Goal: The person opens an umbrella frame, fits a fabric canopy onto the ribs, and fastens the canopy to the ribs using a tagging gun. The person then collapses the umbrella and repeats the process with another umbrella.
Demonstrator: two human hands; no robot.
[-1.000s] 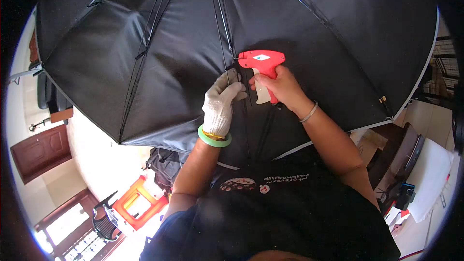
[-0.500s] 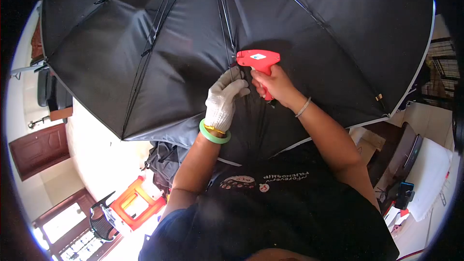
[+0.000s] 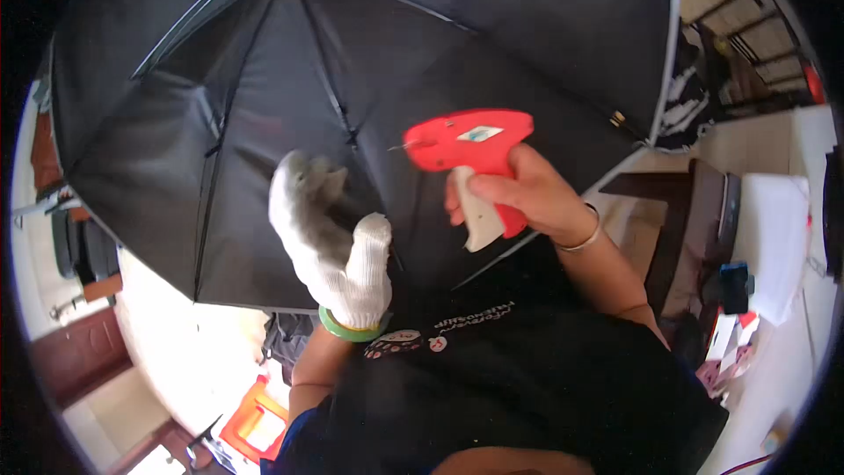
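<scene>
Under the opened black canopy, the left hand, in a white knitted glove, is spread with thumb and fingers apart, and nothing shows between them. The right hand, bare, is wrapped around the handle of the red tagging gun, fingers near its pale trigger. The gun is in front of the canopy, its needle pointing toward a dark rib joint; whether the tip touches any cloth, I cannot tell. Good work here would mean pinching the cloth snug against the rib with the gloved fingers, well off the needle's line, and bringing the tip in squarely before a full, even squeeze. A slanted or hurried push could tear the fabric, bend the needle or prick through the knit, which looks thin protection.
</scene>
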